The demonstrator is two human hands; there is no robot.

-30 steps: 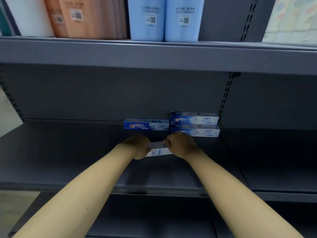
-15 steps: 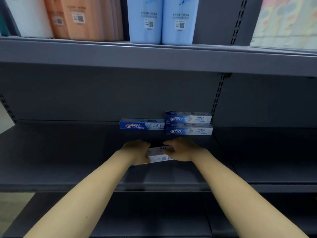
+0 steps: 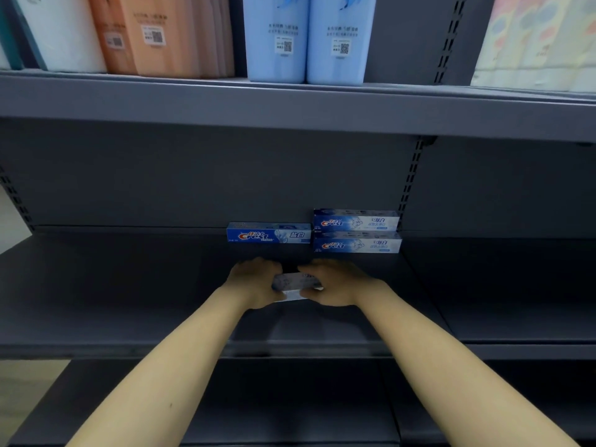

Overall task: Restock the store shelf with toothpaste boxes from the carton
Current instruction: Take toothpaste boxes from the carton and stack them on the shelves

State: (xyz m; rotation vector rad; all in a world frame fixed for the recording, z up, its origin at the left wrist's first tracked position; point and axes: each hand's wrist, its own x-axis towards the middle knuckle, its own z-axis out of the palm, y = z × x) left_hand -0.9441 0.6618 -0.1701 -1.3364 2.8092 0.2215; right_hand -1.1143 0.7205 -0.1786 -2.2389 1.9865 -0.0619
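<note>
Box lowered nearer the shelf (image 3: 129, 301), toothpaste box (image 3: 295, 283) gripped endwise between left hand (image 3: 258, 282), right hand (image 3: 335, 283), fingers curled around it

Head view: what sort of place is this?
Most likely a shop aisle: grey slotted shelf, Crest boxes faced outward, labelled blue bottles above.

The dark grey metal shelf board (image 3: 129, 301) lies bare left of the blue single toothpaste box (image 3: 268, 234); the stacked pair of blue-white boxes (image 3: 356, 232) blocks the far right; the grey upper shelf (image 3: 290, 104) limits height.
</note>
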